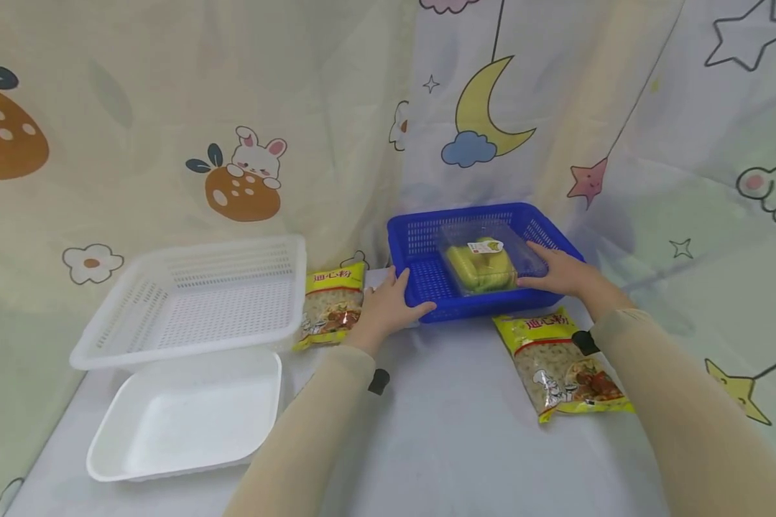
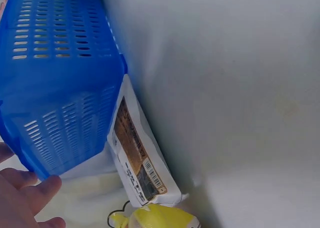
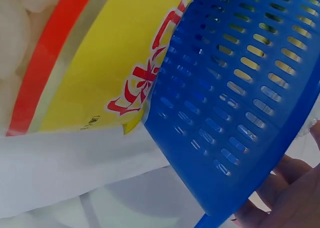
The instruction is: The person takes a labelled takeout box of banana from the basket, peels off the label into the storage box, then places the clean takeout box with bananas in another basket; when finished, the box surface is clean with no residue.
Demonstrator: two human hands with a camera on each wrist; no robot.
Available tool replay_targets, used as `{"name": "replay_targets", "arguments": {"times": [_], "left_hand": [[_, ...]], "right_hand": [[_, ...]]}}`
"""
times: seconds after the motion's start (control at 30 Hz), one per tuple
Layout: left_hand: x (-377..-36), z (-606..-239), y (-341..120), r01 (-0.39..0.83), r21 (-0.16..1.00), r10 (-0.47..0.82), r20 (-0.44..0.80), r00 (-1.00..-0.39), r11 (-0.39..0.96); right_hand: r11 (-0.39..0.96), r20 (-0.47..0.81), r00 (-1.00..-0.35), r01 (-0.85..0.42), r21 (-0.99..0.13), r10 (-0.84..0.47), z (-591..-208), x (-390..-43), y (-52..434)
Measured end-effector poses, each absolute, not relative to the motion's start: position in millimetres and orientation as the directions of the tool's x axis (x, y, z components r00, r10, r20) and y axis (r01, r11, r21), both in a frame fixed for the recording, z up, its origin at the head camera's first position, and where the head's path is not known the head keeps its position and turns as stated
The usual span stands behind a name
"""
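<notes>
A blue plastic basket [image 1: 436, 305] stands toward the back right, holding a clear lidded box [image 1: 463, 237] of yellow-green produce with a white label. My left hand [image 1: 388, 305] is at the basket's left front side, fingers spread, fingertips right at the rim. At the other end, my right hand [image 1: 559, 273] reaches over the rim with thumb and fingers apart against the right end of the box. In the right wrist view, the perforated basket wall partly hides that hand's fingers [image 3: 290, 168]. A yellow pasta bag [image 1: 562, 362] lies in front of the basket, near the right wrist.
A white perforated basket [image 1: 187, 352] stands at the left, with a shallow white tray [image 1: 187, 416] in front. Another pasta bag [image 1: 332, 305] leans between the baskets. The left wrist view shows a white package [image 2: 140, 158] with a brown label beside the blue basket. Patterned curtains [image 1: 349, 108] close off the back.
</notes>
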State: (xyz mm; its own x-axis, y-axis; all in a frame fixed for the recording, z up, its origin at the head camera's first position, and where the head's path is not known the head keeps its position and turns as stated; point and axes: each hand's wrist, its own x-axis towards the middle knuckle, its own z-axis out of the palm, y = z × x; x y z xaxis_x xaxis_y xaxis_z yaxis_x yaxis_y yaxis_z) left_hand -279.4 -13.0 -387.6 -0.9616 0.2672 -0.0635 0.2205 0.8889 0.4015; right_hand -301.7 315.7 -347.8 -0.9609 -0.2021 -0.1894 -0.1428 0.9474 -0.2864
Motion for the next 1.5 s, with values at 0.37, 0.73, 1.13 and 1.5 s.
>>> {"name": "replay_targets", "arguments": {"times": [0.37, 0.73, 1.13, 1.5], "left_hand": [[-281.7, -398.2, -13.8, 0.200, 0.436, 0.236, -0.029, -0.971, 0.877], [-279.1, -401.8, -12.1, 0.162, 0.588, 0.214, -0.020, -0.977, 0.793], [-279.7, -405.2, -10.1, 0.115, 0.666, 0.190, -0.041, -0.981, 0.737], [-279.1, -404.6, -11.3, 0.125, 0.658, 0.192, -0.030, -0.981, 0.743]], "right_hand": [[0.914, -0.210, -0.943, -0.170, -0.369, -0.260, -354.0, -309.6, 314.2], [0.883, -0.219, -0.935, -0.161, -0.440, -0.280, -363.4, -317.8, 317.5], [0.882, -0.273, -0.916, -0.152, -0.446, -0.296, -361.0, -322.4, 314.9], [0.876, -0.254, -0.925, -0.141, -0.462, -0.282, -359.5, -320.3, 311.4]]}}
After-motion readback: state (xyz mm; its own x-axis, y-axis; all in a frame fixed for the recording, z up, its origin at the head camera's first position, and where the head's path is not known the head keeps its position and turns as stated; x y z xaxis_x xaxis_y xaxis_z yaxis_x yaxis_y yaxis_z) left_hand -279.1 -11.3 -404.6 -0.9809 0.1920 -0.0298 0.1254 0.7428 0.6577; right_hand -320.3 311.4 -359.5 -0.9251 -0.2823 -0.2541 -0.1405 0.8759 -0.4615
